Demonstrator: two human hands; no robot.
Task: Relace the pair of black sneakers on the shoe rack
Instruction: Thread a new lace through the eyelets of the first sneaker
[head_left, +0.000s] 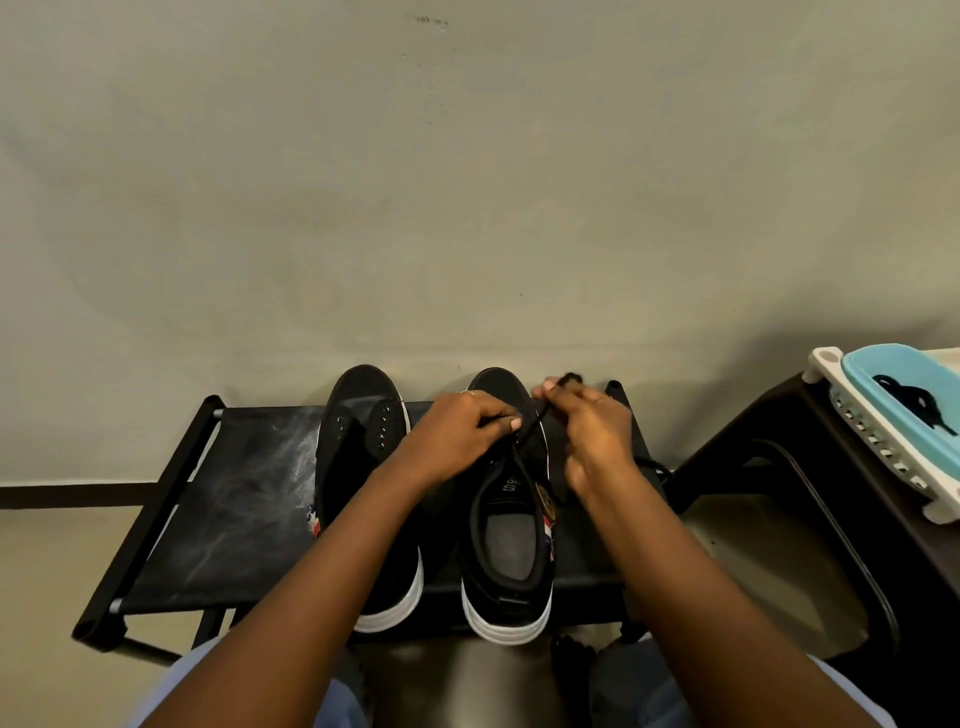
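2 forearms reach forward over a lap in pale blue cloth (176, 691). Beyond the knees stands the shoe rack (223, 493), a low black frame with a black fabric shelf, scuffed with whitish dust on its left half. Both black sneakers sit on that shelf side by side, white-soled heels toward the person and toes toward the wall. The left sneaker (358, 415) shows bare eyelets and no lacing. The right sneaker (511, 551) lies under the hands, its grey insole in view. The left hand (462, 431) is curled, thumb and forefinger pinching the black lace (537, 418) just at the eyelets. The right hand (587, 426) is curled too, pinching the same lace higher up, above the toe, with a tuft of it poking past the fingers.

At right, near the rack, a dark piece of furniture (779, 431) carries a white and pale blue basket (883, 384), and 1 more black lace (914, 402) lies inside it. The floor (62, 571) is beige. A dark skirting strip (72, 493) runs along the foot of the wall (467, 182), which is plain grey-beige plaster with faint marks near the top.
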